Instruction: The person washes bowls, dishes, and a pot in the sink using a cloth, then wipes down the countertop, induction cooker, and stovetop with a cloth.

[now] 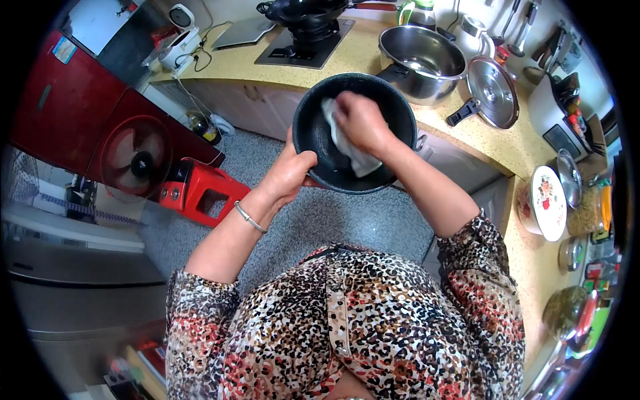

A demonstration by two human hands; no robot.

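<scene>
Left hand (291, 170) grips the black pot (313, 137) by its rim (rigid, probably hefty); right hand (360, 120) presses a soft white cloth (350, 155) inside.

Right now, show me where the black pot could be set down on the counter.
Bare counter lies between the stove and the white appliance, and a smaller patch between the glass lid and the floral bowl. The right end by the jars is crowded.
</scene>
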